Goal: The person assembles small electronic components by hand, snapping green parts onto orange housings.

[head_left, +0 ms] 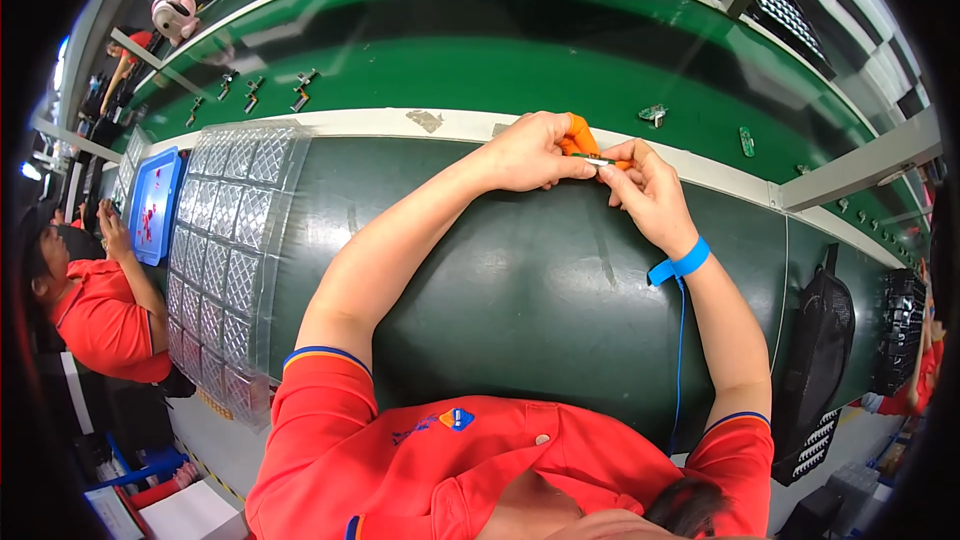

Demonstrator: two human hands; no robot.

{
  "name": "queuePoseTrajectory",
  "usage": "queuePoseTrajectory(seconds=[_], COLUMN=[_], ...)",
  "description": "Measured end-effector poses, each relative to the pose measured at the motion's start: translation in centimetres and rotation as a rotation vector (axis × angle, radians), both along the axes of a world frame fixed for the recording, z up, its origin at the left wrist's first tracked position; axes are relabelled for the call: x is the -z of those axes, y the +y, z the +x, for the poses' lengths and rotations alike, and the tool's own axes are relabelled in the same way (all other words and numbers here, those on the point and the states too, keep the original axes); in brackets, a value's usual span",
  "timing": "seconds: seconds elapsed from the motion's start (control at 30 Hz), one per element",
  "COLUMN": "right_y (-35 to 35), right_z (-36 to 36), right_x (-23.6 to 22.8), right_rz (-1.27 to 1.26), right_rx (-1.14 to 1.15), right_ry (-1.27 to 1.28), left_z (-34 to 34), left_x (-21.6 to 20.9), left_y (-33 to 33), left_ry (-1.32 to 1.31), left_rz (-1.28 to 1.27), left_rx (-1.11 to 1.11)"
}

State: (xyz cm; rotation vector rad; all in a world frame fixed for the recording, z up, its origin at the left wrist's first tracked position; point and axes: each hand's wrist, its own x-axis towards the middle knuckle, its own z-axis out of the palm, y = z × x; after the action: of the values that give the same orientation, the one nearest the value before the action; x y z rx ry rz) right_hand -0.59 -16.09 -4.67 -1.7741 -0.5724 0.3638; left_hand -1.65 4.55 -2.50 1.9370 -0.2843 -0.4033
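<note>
My left hand (530,152) and my right hand (652,190) meet at the far edge of the dark green work mat (480,280). Between their fingertips is a small green circuit board (597,160) with a white part; the fingers hide much of it. Both hands are closed in a pinch on the piece. Orange covers (578,134) sit on some of the fingers. Around my right wrist runs a blue wrist strap (686,262), from which a thin blue cord hangs down.
Beyond a pale rail, a green conveyor belt (480,70) carries small boards (653,115) and several small parts (303,90). Clear plastic trays (222,240) lie at left, beside a blue tray (155,210) and a co-worker (105,310). A black bag (820,340) stands at right.
</note>
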Motion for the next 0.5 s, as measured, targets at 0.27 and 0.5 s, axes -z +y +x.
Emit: queuePoseTrajectory(seconds=[0.27, 0.5], right_y=[0.2, -0.2], right_z=[-0.1, 0.0], right_x=[-0.4, -0.1], right_rz=[0.027, 0.021], right_rx=[-0.043, -0.033], right_ry=[0.020, 0.079], left_z=[5.3, 3.7], left_x=[0.7, 1.4], left_y=[5.3, 8.3], left_ry=[-0.799, -0.771], left_rz=[0.649, 0.738], left_rx=[-0.442, -0.301])
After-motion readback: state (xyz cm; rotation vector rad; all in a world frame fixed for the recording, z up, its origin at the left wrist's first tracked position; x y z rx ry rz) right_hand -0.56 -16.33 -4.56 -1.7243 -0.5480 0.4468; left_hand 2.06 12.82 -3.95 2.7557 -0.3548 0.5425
